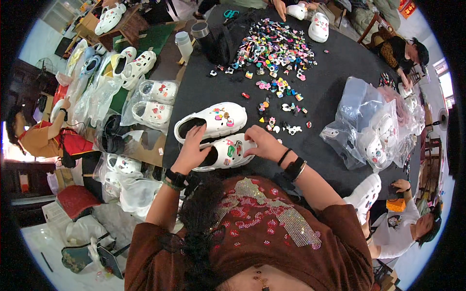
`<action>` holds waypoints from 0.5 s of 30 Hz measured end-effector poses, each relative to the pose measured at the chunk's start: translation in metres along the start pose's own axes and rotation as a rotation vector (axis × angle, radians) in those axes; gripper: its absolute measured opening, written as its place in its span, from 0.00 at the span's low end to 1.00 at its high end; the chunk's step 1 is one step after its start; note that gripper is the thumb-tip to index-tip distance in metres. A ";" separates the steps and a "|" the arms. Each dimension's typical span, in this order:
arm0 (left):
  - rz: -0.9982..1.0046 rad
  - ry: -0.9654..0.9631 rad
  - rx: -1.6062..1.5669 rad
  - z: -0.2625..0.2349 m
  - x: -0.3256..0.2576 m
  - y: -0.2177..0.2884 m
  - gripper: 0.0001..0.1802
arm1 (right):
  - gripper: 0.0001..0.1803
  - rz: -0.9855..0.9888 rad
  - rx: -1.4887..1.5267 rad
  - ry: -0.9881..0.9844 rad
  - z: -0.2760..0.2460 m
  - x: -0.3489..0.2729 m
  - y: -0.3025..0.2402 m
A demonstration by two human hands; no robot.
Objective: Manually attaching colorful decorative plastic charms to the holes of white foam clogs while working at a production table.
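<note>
Two white clogs lie side by side on the black table before me, toes to the right. The farther clog (213, 126) has several small colourful charms on its upper. Red, green and other charms sit on the nearer clog (222, 151). My left hand (193, 148) is at the heel end, its fingertips over the farther clog's foot opening and its palm beside the nearer clog. At the nearer clog's toe, my right hand (263, 144) grips with bent fingers; its fingertips are partly hidden. Loose shoe charms (291, 129) lie just beyond that hand.
A big charm pile (276, 46) covers the table's far middle. Bagged clogs (376, 128) stand to the right, and more bagged clogs (155, 111) to the left. A dark tumbler (204, 41) and a white bottle (184, 46) stand far left. Other people work around the table.
</note>
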State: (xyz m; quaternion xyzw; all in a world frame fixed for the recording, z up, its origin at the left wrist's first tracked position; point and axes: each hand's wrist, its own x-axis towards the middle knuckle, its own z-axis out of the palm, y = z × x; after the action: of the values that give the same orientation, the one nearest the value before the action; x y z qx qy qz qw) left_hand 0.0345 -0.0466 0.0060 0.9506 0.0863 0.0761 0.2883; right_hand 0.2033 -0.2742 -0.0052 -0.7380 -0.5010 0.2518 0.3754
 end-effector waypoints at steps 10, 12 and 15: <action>-0.519 -0.208 -0.540 -0.020 -0.033 0.034 0.11 | 0.33 0.052 -0.160 -0.033 0.022 0.031 -0.004; -0.496 -0.237 -0.676 -0.009 -0.030 0.038 0.18 | 0.30 0.043 -0.147 -0.066 0.020 0.034 0.000; -0.558 -0.387 -0.836 -0.001 -0.015 0.049 0.21 | 0.25 -0.001 -0.084 -0.041 0.021 0.034 0.006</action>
State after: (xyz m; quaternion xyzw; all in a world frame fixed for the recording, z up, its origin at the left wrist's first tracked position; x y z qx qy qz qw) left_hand 0.0258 -0.0898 0.0327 0.6924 0.2432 -0.1520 0.6621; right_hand 0.2043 -0.2374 -0.0224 -0.7476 -0.5190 0.2453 0.3339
